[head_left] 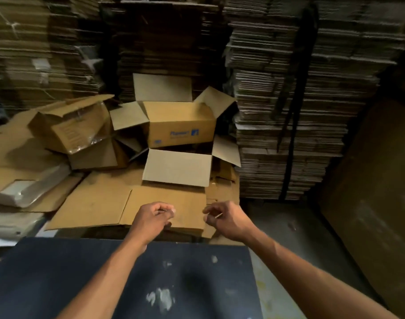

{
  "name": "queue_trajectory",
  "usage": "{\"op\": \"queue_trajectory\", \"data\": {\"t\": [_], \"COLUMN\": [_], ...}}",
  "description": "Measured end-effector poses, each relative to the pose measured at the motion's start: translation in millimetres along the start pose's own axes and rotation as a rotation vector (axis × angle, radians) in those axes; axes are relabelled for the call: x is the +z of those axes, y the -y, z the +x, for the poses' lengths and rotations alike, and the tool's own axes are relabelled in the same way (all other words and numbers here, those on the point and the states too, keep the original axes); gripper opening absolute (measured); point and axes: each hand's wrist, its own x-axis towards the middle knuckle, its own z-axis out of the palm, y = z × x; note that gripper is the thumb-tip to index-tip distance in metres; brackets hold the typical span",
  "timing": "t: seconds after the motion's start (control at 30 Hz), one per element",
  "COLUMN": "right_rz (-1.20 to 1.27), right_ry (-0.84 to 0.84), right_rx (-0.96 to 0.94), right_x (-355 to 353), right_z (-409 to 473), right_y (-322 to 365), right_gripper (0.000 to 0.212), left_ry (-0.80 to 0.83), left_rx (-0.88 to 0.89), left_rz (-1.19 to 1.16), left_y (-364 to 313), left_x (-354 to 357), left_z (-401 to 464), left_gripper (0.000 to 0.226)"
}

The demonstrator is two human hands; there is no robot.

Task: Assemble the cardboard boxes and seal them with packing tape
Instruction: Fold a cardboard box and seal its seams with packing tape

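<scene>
Boxes [180,125] stand assembled ahead, flaps up, beside a taped one [72,127] tipped over. Flat blanks [127,203] lie just beyond my desk [104,284]. My left grip [156,215] and right grip [222,216] are loosely curled, holding nothing I can make out. I judge many blanks remain.

Blue print is seen on the open box [180,125] beyond both hands — too blurred to be read; nothing else legible.
</scene>
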Motion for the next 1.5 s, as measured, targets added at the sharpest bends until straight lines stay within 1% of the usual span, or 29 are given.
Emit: {"op": "queue_trajectory", "data": {"t": [0.07, 0.13, 0.2, 0.27, 0.37, 0.43, 0.5, 0.57, 0.67, 0.73, 0.83, 0.9, 0.97, 1.03, 1.13, 1.2, 1.27, 1.33, 1.37, 1.43, 1.5], "right_rz": [-0.042, -0.159, -0.31, -0.391, -0.421, -0.392, -0.367, -0.335, -0.242, -0.222, -0.209, -0.164, -0.131, -0.117, -0.149, -0.17, -0.166, -0.17, -0.176, -0.171, -0.158], "right_ry": [0.038, 0.075, 0.051, 0.012, -0.047, -0.066, -0.069, -0.069, -0.093, -0.083, -0.027, -0.017, -0.023, -0.029, -0.032, -0.038, -0.059, -0.064, -0.07, -0.107, -0.153], "right_rx": [0.029, 0.019, -0.047, -0.098, -0.171, -0.21, -0.239, -0.249, -0.231, -0.224, -0.252, -0.277, -0.305, -0.355, -0.414, -0.415, -0.414, -0.412, -0.408, -0.396, -0.381], "right_x": [1, -4, -13, -25, -35, -38, -46, -55, -60, -51, -36, -34, -37, -42, -55, -65, -72, -74, -77, -83, -88], "right_z": [39, 86, 145, 213, 318, 379, 427, 464, 506, 527, 548, 560, 567, 571, 577, 577, 576, 571, 568, 564, 556], "right_y": [2, 2, 0, -5, -11, -16, -17, -21, -41, -66, -96, -103, -102, -97, -90, -90, -96, -104, -109, -114, -111], "right_gripper": [0.026, 0.025, 0.023, 0.021, 0.02, 0.016, 0.006, 0.007, 0.008, 0.009, 0.034, 0.04, 0.039, 0.035, 0.035, 0.033, 0.03, 0.029, 0.029, 0.029, 0.03], "left_ry": [-0.009, -0.033, -0.086, -0.145, -0.23, -0.282, -0.317, -0.353, -0.411, -0.443, -0.549, -0.625, -0.65, -0.647, -0.626, -0.643, -0.704, -0.762, -0.789, -0.85, -0.887], "left_rx": [-0.017, -0.009, 0.019, 0.04, 0.048, 0.032, 0.016, -0.002, -0.039, -0.057, -0.061, -0.037, -0.017, -0.021, -0.021, 0.0, 0.046, 0.081, 0.112, 0.171, 0.199], "left_rz": [-0.025, -0.029, -0.043, -0.044, 0.004, 0.047, 0.084, 0.079, 0.014, -0.035, -0.162, -0.226, -0.272, -0.311, -0.399, -0.476, -0.515, -0.519, -0.522, -0.551, -0.558], "left_y": [11, 12, 5, -3, -12, -19, -30, -42, -48, -49, -54, -60, -71, -82, -92, -95, -97, -100, -104, -111, -116], "left_x": [-13, -21, -24, -23, -17, -14, -12, -13, -14, -12, -10, -13, -14, -15, -18, -18, -20, -18, -14, -4, 11], "left_z": [34, 75, 120, 167, 234, 274, 313, 349, 406, 438, 478, 500, 517, 533, 552, 561, 566, 563, 561, 554, 540], "left_gripper": [0.013, 0.011, 0.007, 0.006, 0.008, 0.007, 0.006, 0.007, 0.01, 0.019, 0.036, 0.048, 0.054, 0.051, 0.077, 0.088, 0.083, 0.073, 0.062, 0.029, 0.022]}}
